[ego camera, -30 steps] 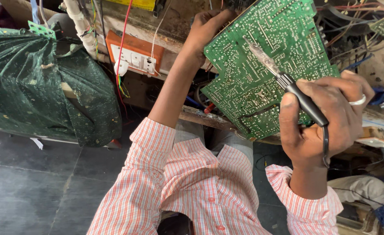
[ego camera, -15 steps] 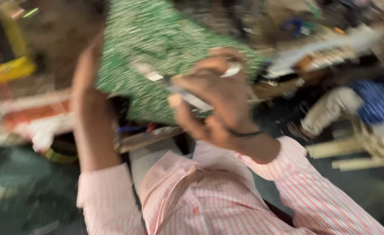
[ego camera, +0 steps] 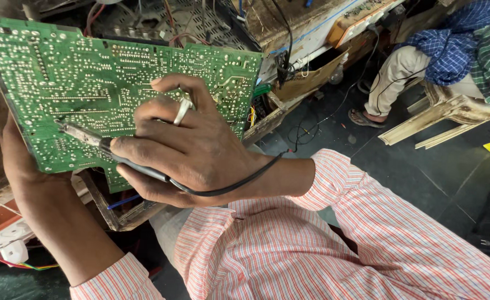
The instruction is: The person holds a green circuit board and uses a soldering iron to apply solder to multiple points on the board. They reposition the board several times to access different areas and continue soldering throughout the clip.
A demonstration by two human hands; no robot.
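Gripping: right hand [ego camera: 192, 147] closed around soldering iron [ego camera: 108, 149], tip touching the board
Bracing: left hand [ego camera: 20, 166] clasped on circuit board [ego camera: 111, 83] lower left edge
Board: green, solder side up, tilted above wooden bench [ego camera: 289, 25]
Far right: seated person [ego camera: 450, 50], plastic chair [ego camera: 450, 114]

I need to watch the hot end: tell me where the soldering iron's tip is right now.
In the head view, the soldering iron's tip rests on the left part of the green circuit board, left of the right hand that grips it and above the left hand holding the board's edge.
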